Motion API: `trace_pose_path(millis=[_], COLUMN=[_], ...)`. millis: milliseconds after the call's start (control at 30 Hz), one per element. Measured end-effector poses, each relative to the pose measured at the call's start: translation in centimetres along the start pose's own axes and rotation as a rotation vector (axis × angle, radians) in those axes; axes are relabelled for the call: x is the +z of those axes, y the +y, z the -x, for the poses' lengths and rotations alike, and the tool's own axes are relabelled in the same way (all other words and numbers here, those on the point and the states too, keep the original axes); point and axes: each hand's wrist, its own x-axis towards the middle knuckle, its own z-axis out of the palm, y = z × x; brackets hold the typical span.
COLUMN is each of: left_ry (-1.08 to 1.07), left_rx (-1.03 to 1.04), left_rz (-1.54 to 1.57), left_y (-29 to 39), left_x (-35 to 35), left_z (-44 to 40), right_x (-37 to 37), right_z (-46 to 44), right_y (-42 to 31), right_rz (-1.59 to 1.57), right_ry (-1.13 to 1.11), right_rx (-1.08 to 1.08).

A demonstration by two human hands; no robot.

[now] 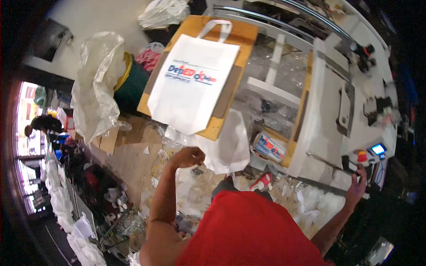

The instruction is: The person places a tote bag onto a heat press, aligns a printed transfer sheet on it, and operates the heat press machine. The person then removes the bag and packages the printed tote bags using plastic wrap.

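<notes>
My left hand (189,157) hangs below the wooden board's lower edge, fingers curled, with nothing visible in them. Just right of it, a plain white bag (228,148) droops from under the board. On the board (243,33) lies a white tote bag (191,102) printed in blue and red, its handles toward the far end. At the right, my right hand (356,188) is raised with fingers extended beside the machine's control box (350,165). A red and yellow button (362,156) sits just above the fingertips. Whether they touch the box, I cannot tell.
The machine's white frame (306,119) stands at right, with a small lit screen (377,149). An open box (268,148) holds printed bags. A green bin (133,84) stands left of the board, by a translucent plastic sack (95,84). Scraps litter the floor. Another person (46,124) is far left.
</notes>
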Motion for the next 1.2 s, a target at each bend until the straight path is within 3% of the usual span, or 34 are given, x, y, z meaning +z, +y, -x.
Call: trace_pose_path(millis=[67, 133, 200, 233, 300, 333, 400, 467, 533, 600, 667, 700, 800, 833, 933, 967, 1000, 1033, 1067, 1100, 1133, 1167, 1200], left_ry=[0.218, 0.675, 0.862, 0.845, 0.357, 0.348, 0.051, 0.205, 0.245, 0.297, 0.655, 0.823, 0.676, 0.696, 0.658, 0.766, 0.787, 0.789, 0.785, 0.809, 0.806, 0.796, 0.787], left_rx=[-0.08, -0.058, -0.03, -0.033, -0.06, -0.067, 0.024, -0.514, -0.655, -0.823, -0.792, -0.775, -0.723, -0.654, -0.455, -0.431, -0.423, -0.235, -0.039, -0.027, -0.009, 0.002, 0.009], left_rz=[0.472, 0.145, 0.136, 0.147, 0.489, 0.495, 0.315, 0.633, 0.441, 0.383, 0.217, 0.12, 0.235, 0.419, 0.75, 0.809, 0.809, 0.926, 1.035, 1.031, 1.032, 1.042, 1.055], left_y=[2.0, 4.3, 1.7, 0.2, -2.6, -4.7, -11.2, -11.9, -17.1, -18.1, -25.8, -25.1, -24.1, -24.9, -11.7, -10.8, -10.7, -10.8, -11.0, -12.5, -10.9, -8.2, -5.3], left_x=[-4.8, -9.6, -12.8, -13.4, -13.7, -12.4, -8.1, -1.5, 5.2, 10.3, 17.4, 18.9, 18.0, 17.9, 13.0, 13.3, 13.5, 13.9, 14.5, 16.1, 16.9, 18.1, 19.3], left_z=[1.1, 1.8, 1.4, 2.0, 3.3, 2.6, 0.4, -2.3, -6.2, -8.5, -13.4, -14.2, -13.0, -12.9, -5.4, -4.8, -4.0, -3.2, -2.4, -2.3, -1.2, 0.2, 1.6], right_x=[-0.2, -0.5, -0.5, -0.4, -0.4, -0.3, -0.2, -0.7, -1.1, -0.4, -0.9, -0.8, -1.0, -0.7, 0.4, 1.0, 1.9, 2.7, 3.6, 6.0, 7.9, 10.5, 13.4], right_z=[0.0, 0.1, 0.1, 0.2, 0.2, 0.4, 0.6, 0.6, 0.5, 0.3, 0.5, 0.1, 0.0, 0.1, 0.1, 0.8, 2.0, 3.3, 5.7, 8.1, 10.7, 13.2, 15.8], right_y=[1.6, 2.4, 2.5, 3.2, 1.7, 1.8, 3.2, 4.6, 4.9, 2.5, 3.3, 3.7, 4.2, 3.3, 1.1, 0.4, -0.2, -0.3, 0.9, -1.9, -3.9, -7.6, -7.1], right_rz=[-0.059, 0.033, 0.028, -0.011, -0.044, -0.036, -0.083, -0.051, -0.094, -0.076, -0.046, -0.038, -0.057, -0.105, 0.067, 0.052, 0.171, 0.286, 0.346, 0.287, 0.282, -0.055, -0.178], right_ry=[-0.006, -0.007, -0.004, 0.015, 0.047, 0.04, 0.093, 0.076, 0.047, 0.073, 0.056, 0.04, 0.046, 0.063, 0.158, 0.162, 0.339, 0.515, 0.534, 0.451, 0.191, -0.113, -0.348], right_rx=[0.036, 0.039, 0.003, 0.005, 0.06, 0.067, 0.091, 0.114, 0.062, 0.005, 0.056, -0.051, 0.007, 0.047, -0.088, -0.099, -0.046, 0.011, -0.022, -0.008, -0.071, 0.1, -0.091])
